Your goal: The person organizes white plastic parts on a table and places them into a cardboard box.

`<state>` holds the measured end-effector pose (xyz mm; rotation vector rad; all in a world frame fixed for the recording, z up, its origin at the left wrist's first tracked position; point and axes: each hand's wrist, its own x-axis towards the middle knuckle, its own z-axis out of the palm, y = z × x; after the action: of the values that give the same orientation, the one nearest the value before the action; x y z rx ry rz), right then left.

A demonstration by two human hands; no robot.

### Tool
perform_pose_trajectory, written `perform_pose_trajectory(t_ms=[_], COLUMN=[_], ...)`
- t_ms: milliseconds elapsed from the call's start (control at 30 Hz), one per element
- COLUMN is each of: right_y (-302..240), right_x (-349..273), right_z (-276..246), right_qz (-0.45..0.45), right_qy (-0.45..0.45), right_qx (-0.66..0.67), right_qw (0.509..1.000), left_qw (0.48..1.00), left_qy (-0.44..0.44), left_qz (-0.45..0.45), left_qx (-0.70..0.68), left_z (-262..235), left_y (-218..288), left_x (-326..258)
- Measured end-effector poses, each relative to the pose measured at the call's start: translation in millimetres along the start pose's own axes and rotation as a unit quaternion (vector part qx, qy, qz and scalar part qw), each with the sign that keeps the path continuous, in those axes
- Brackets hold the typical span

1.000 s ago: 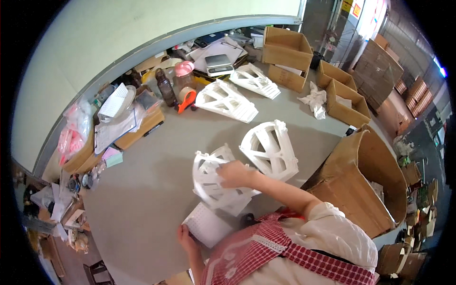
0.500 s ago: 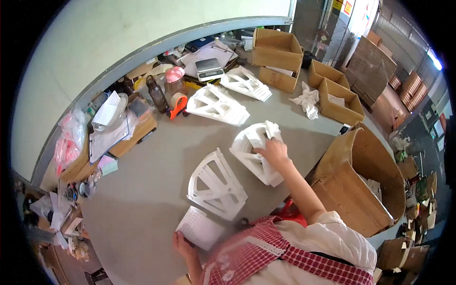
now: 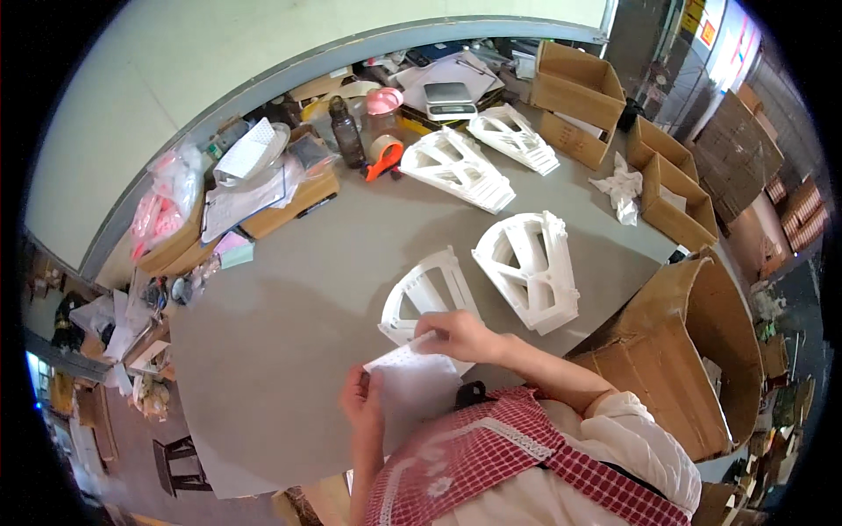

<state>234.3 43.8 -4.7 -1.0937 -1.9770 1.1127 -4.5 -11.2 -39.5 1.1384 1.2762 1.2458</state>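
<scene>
A white sheet covered in rows of small dots point(image 3: 412, 386) is held up in front of my apron, near the table's front edge. My left hand point(image 3: 361, 401) grips its left edge, thumb on the face. At its upper right corner, the fingers of my right hand point(image 3: 462, 337) are pinched together; whatever tiny thing they may hold besides the sheet is hidden. Just beyond lies a white plastic fan-shaped frame point(image 3: 419, 289), partly covered by my right hand. To its right stands a stack of similar white frames point(image 3: 531, 272).
Two more stacks of white frames point(image 3: 458, 169) point(image 3: 513, 140) lie farther back. Behind them are a digital scale point(image 3: 450, 101), an orange tape dispenser point(image 3: 383, 158) and a dark bottle point(image 3: 346, 131). A large open carton point(image 3: 658, 351) stands at right, with smaller boxes point(image 3: 680, 206) beyond.
My right hand has left the stack of white frames and come to the dotted sheet. The sheet is now raised and tilted between both hands. The whole view has shifted.
</scene>
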Motion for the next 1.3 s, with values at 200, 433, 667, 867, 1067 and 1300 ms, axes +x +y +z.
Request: perform_pose_trajectory(t_ms=[200,433,667,867,1067,1300], right_y=[4.3,9.8,3.8,18.3,104.7,120.1], right_x=[-3.6,4.8,6.8,16.1,68.0,80.5], right_z=[23.6,17.2,15.6,12.7,-20.0,-1.4], right_qz=[0.034,-0.109,-0.14,-0.227,0.056,0.085], right_qy=[-0.026,0.015,-0.02,-0.016,-0.028,-0.09], right_qx=[0.046,-0.147,-0.292,-0.277,-0.244,-0.326], right_qw=[0.998,0.983,0.946,0.933,0.968,0.937], left_qw=[0.985,0.993,0.989,0.977,0.985,0.985], left_qy=[-0.009,-0.007,-0.02,0.057,0.041,0.049], left_qz=[-0.144,0.032,0.045,-0.172,-0.162,-0.133], left_qx=[-0.097,0.111,0.138,-0.112,-0.044,-0.101], left_z=[-4.3,-8.4,-6.9,-14.0,-41.8,-33.8], left_y=[-9.2,-19.6,-19.7,-46.8,-94.8,-86.5], left_x=[-4.7,-1.1,2.6,15.4,20.0,16.1])
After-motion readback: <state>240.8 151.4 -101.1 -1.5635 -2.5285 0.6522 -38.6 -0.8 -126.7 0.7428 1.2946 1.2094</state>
